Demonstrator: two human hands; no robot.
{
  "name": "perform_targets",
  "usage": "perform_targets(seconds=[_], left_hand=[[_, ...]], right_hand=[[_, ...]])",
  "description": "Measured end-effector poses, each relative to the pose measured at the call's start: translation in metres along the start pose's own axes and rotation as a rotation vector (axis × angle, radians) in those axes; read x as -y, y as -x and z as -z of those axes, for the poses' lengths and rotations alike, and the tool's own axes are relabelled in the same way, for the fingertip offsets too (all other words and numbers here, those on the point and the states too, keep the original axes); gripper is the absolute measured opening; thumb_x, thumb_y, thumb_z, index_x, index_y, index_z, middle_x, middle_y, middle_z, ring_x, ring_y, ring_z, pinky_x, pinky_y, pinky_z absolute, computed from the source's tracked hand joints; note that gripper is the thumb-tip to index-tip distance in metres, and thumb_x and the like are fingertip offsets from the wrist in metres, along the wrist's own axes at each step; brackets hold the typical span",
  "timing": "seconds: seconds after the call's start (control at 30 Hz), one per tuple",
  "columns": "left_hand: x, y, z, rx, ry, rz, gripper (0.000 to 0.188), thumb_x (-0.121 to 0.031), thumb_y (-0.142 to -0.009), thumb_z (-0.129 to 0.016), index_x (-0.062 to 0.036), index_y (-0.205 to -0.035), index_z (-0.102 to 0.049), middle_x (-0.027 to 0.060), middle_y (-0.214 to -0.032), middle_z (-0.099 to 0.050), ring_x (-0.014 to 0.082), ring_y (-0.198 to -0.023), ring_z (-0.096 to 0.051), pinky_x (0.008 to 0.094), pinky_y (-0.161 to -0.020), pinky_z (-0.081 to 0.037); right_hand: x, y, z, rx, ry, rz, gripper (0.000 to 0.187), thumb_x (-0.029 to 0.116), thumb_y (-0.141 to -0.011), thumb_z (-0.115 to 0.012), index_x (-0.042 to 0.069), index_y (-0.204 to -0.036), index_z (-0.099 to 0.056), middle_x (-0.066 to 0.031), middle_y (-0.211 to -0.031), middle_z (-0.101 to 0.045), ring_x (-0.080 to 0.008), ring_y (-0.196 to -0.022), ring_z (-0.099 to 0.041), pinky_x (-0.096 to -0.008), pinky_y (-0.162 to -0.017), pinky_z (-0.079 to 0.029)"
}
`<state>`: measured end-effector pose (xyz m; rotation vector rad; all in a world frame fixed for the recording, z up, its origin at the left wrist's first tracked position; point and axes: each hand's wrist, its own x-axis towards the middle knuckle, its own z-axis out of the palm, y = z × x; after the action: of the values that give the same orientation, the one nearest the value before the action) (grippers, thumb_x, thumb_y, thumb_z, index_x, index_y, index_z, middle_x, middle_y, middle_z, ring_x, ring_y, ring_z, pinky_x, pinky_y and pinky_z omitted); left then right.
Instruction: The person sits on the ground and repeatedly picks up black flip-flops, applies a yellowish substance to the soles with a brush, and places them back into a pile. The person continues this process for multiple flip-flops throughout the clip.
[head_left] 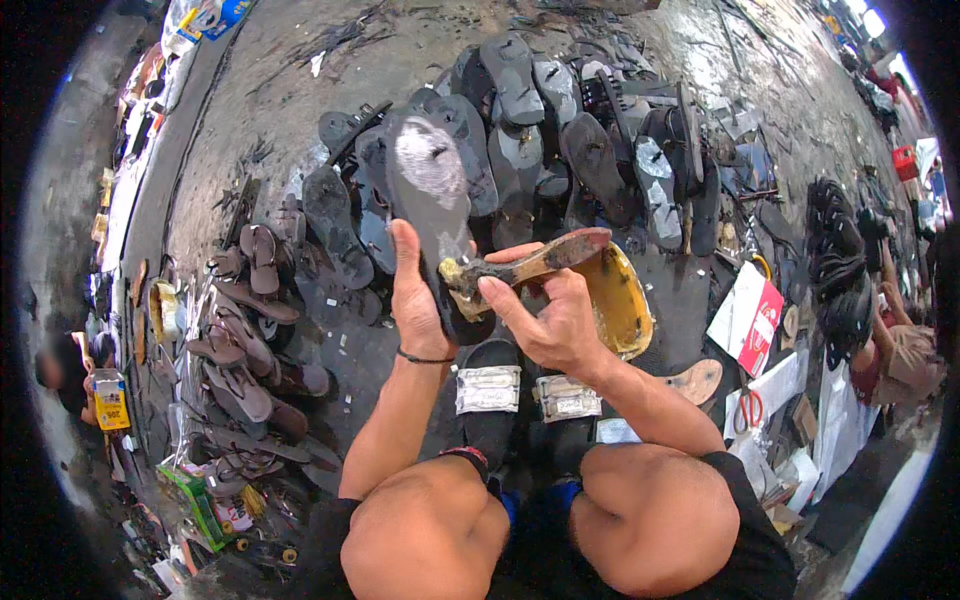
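My left hand (418, 305) grips a dark grey shoe sole (432, 170) by its lower part, tilted upright with the thumb along its edge. A whitish, wet-looking patch covers the sole's upper end. In my right hand (552, 322) is a glue brush (565, 250) with a worn wooden handle, pinched between thumb and fingers. Its yellow, glue-caked end touches the lower part of the sole. Behind my right hand stands a yellow tub (625, 312) smeared with dried glue, partly hidden by the hand.
Many dark soles (518, 170) lie heaped ahead, several with whitish patches. Brown sandals (240, 392) are stacked at left. At right are red-handled scissors (746, 412), a red-and-white sheet (755, 318), bundled black straps (836, 265) and another person's arm (885, 345).
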<state>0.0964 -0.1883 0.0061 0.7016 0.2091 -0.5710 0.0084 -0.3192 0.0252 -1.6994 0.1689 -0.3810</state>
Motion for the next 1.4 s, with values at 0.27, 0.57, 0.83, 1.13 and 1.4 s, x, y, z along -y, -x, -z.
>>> perform_targets(seconds=[0.27,0.57,0.83,1.13,1.4], left_hand=[[-0.001,0.0,0.028,0.016,0.081,0.218,0.069,-0.067,-0.093,-0.054,-0.0059,-0.123,-0.062,0.0056,-0.103,-0.069,0.0184,-0.088,-0.066,0.032,-0.077,-0.056],[0.002,-0.009,0.007,-0.155,-0.011,-0.109,0.062,-0.065,-0.094,-0.055,-0.0069,-0.114,-0.064,0.0094,-0.101,-0.071,0.0229,-0.08,-0.07,0.0356,-0.068,-0.06],[-0.004,0.004,-0.007,-0.122,0.026,-0.111,0.058,-0.062,-0.093,-0.06,-0.0099,-0.118,-0.064,0.0079,-0.103,-0.072,0.0229,-0.08,-0.071,0.0347,-0.069,-0.061],[0.054,-0.035,0.02,-0.019,0.127,0.302,0.053,-0.057,-0.098,-0.055,-0.0069,-0.112,-0.066,0.0105,-0.092,-0.07,0.0227,-0.079,-0.068,0.037,-0.068,-0.058],[0.023,-0.171,-0.004,-0.376,0.057,-0.036,0.058,-0.052,-0.1,-0.054,-0.003,-0.131,-0.055,0.0105,-0.122,-0.066,0.028,-0.11,-0.063,0.0466,-0.101,-0.048]], right_hand=[[0.003,-0.003,-0.023,0.241,-0.259,0.041,0.026,0.018,-0.093,-0.073,0.0,-0.111,-0.068,-0.0043,-0.091,-0.072,-0.0101,-0.08,-0.066,-0.0277,-0.072,-0.054],[-0.022,0.001,0.005,-0.056,0.031,-0.065,0.022,0.019,-0.092,-0.07,0.0,-0.102,-0.07,-0.0122,-0.091,-0.075,-0.0197,-0.082,-0.072,-0.0326,-0.075,-0.056],[-0.045,-0.012,0.01,-0.097,0.175,-0.04,0.024,0.018,-0.092,-0.072,0.0,-0.108,-0.068,-0.0146,-0.092,-0.073,-0.0214,-0.086,-0.071,-0.0311,-0.078,-0.055],[-0.01,0.02,0.02,-0.024,-0.312,-0.231,0.021,0.013,-0.095,-0.069,0.0,-0.111,-0.068,-0.0048,-0.098,-0.07,-0.0087,-0.082,-0.062,-0.0256,-0.074,-0.051],[-0.046,0.046,0.053,-0.264,-0.226,-0.393,0.026,0.016,-0.095,-0.07,-0.002,-0.115,-0.066,-0.0066,-0.1,-0.07,-0.0118,-0.089,-0.064,-0.0275,-0.077,-0.051]])
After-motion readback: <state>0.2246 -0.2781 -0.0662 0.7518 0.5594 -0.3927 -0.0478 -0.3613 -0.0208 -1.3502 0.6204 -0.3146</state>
